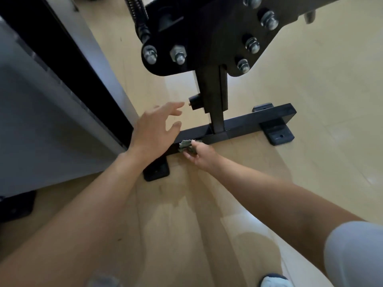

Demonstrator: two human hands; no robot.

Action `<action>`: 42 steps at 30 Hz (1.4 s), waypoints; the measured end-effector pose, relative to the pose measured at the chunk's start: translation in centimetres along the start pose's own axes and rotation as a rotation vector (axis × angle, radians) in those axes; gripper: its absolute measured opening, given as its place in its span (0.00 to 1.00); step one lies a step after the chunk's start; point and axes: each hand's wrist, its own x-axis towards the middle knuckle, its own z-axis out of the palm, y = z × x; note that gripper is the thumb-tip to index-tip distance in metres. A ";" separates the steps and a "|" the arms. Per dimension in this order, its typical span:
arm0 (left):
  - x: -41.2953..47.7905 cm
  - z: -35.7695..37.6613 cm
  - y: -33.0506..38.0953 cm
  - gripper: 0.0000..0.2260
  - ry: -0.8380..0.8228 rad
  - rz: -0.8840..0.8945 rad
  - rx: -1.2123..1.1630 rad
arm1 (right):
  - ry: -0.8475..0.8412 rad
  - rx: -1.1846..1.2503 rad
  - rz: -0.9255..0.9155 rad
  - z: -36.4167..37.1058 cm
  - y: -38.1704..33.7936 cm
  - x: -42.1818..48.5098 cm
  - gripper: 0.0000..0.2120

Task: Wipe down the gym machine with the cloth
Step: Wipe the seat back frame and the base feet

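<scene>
The black gym machine stands on a pale wooden floor. Its base bar lies flat, with an upright post rising to a bolted plate. My right hand grips a small crumpled grey-green cloth and presses it against the near face of the base bar, left of the post. My left hand hovers above the bar's left end with its fingers spread and straight, holding nothing. Its fingertips are close to a small black knob on the post.
A grey panel with a black edge runs along the left, close to the bar's left end. Black rubber feet sit under the bar. A coil spring hangs at the top. My shoe is at the bottom.
</scene>
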 end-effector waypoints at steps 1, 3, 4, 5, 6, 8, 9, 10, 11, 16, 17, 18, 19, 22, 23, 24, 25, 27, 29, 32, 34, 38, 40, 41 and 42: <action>-0.6 -1.0 -0.5 0.20 0.029 0.009 0.012 | 0.002 -0.012 0.004 0.4 0.5 0.0 0.15; -1.9 -3.1 -1.6 0.18 0.076 0.034 0.049 | 0.002 -0.020 0.010 1.3 1.5 -0.2 0.15; -2.6 -4.0 -2.1 0.18 0.090 0.056 0.076 | 0.004 -0.025 0.018 1.8 2.0 -0.4 0.14; -3.4 -4.9 -2.6 0.17 0.109 0.087 0.115 | 0.006 -0.039 0.023 2.2 2.5 -0.6 0.14; -4.1 -5.6 -3.0 0.15 0.146 0.122 0.172 | 0.009 -0.058 0.030 2.7 2.9 -0.8 0.13; -5.2 -6.9 -3.9 0.13 0.272 0.169 0.314 | 0.009 -0.089 0.046 3.6 3.8 -1.2 0.14; -5.5 -7.3 -4.4 0.13 0.353 0.177 0.390 | 0.001 -0.097 0.056 4.1 4.2 -1.5 0.14; -5.6 -7.6 -5.0 0.15 0.440 0.188 0.472 | -0.008 -0.102 0.066 4.6 4.6 -1.8 0.14; -5.6 -8.0 -5.4 0.18 0.522 0.204 0.561 | -0.018 -0.104 0.072 5.1 5.0 -2.0 0.15; -5.0 -8.1 -7.9 0.39 0.549 0.183 0.881 | -0.053 -0.216 0.037 6.3 6.0 -3.1 0.11; -5.0 -7.8 -8.2 0.40 0.556 0.190 0.889 | -0.057 -0.265 0.011 6.3 6.1 -3.2 0.11; -4.9 -7.6 -8.3 0.41 0.572 0.200 0.892 | -0.072 -0.330 -0.032 6.3 6.3 -3.2 0.11; -4.8 -7.6 -8.4 0.41 0.588 0.209 0.890 | -0.099 -0.407 -0.090 6.3 6.5 -3.3 0.11; -4.6 -7.7 -8.4 0.40 0.609 0.231 0.849 | -0.185 -0.578 -0.270 6.6 6.5 -4.2 0.07; -4.7 -7.7 -8.4 0.40 0.611 0.239 0.840 | -0.206 -0.591 -0.308 6.8 6.3 -4.6 0.07; -4.7 -7.7 -8.4 0.39 0.608 0.242 0.836 | -0.219 -0.586 -0.327 7.0 6.0 -5.0 0.08; -4.7 -7.7 -8.4 0.38 0.602 0.240 0.830 | -0.227 -0.570 -0.333 7.3 5.7 -5.4 0.11; -4.7 -7.6 -8.4 0.38 0.597 0.228 0.812 | -0.229 -0.547 -0.335 8.0 5.0 -6.5 0.15; -4.7 -7.6 -8.3 0.37 0.591 0.229 0.788 | -0.242 -0.531 -0.358 8.8 4.5 -7.8 0.16; -4.7 -7.6 -8.4 0.38 0.562 0.222 0.763 | -0.283 -0.500 -0.381 9.7 3.4 -10.2 0.16; -4.7 -7.6 -8.3 0.39 0.547 0.214 0.741 | -0.317 -0.519 -0.420 10.3 2.3 -11.6 0.17; -4.8 -8.0 -8.0 0.35 0.564 0.242 0.676 | -0.439 -0.617 -0.609 11.4 0.4 -15.2 0.20; -4.7 -8.5 -7.8 0.32 0.582 0.254 0.647 | -0.501 -0.725 -0.727 11.4 -0.4 -16.9 0.21; -4.7 -8.8 -7.7 0.31 0.580 0.255 0.624 | -0.514 -0.761 -0.762 11.4 -0.7 -17.5 0.21; -4.7 -9.1 -7.6 0.30 0.572 0.257 0.594 | -0.514 -0.781 -0.788 11.4 -1.0 -18.1 0.21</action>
